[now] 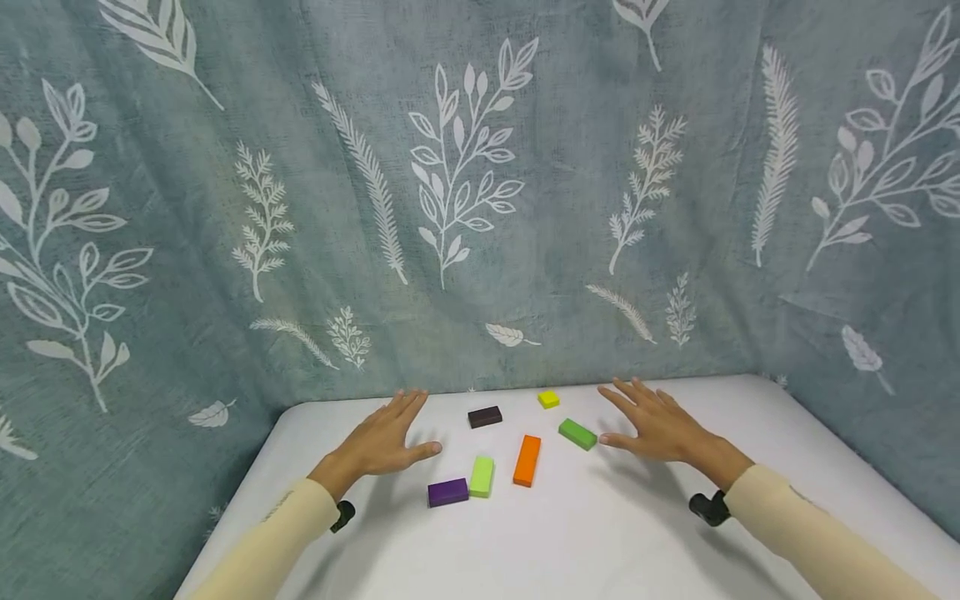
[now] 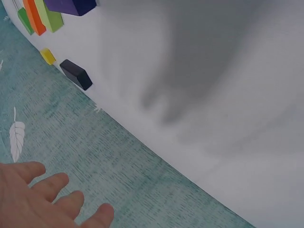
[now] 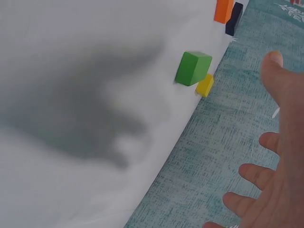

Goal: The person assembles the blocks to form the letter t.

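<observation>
Both hands hover over a white table with nothing in them. The left hand (image 1: 384, 439) has its fingers spread, left of a black block (image 1: 485, 417) and above and left of a purple block (image 1: 447, 492). A light green block (image 1: 482, 477) lies beside the purple one, and an orange block (image 1: 527, 461) is a little to its right. On the right, the right hand (image 1: 656, 421) is held with spread fingers; its thumb appears close to a green block (image 1: 577, 434). A small yellow block (image 1: 549, 399) lies near the table's far edge.
The white table (image 1: 600, 533) ends at the back against a teal curtain (image 1: 555, 317) with white leaf prints, which also hangs along both sides. Dark cameras are strapped to the left wrist (image 1: 342, 516) and right wrist (image 1: 709, 507). Shadows of the hands fall on the tabletop.
</observation>
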The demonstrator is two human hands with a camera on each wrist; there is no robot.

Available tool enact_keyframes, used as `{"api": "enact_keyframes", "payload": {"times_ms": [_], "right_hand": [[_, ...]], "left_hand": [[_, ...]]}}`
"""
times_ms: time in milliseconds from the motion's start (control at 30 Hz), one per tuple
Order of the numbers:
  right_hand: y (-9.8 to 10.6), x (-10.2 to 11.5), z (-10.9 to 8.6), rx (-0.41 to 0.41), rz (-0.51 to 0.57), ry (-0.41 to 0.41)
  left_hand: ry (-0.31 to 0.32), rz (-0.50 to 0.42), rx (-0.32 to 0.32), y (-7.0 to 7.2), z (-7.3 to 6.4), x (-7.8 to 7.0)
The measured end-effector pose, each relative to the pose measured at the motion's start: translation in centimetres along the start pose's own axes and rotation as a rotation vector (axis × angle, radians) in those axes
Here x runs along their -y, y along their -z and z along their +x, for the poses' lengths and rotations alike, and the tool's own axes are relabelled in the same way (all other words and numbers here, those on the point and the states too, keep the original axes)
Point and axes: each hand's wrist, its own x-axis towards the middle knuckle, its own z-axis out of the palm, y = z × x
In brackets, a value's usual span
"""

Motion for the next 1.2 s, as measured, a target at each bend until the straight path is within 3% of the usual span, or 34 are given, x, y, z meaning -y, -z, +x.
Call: {"api": "enact_keyframes", "payload": {"times_ms": [467,633,1200], "right_hand": [[0.3,0.7,0.6,0.004,0.017,0.014],[-0.2,1.1,1.3,0.016,0.028,0.033],[-1.1,2.3,2.2,0.032,0.069,0.035]], "left_hand": [[-0.057,-0.012,0.012,-1.0,2.0,-2.4],[-0.067,-0.011,0.052,-1.3,2.2,-3.0],[-0.144,-0.007,0.1,-2.4,4.0,-5.7]]}}
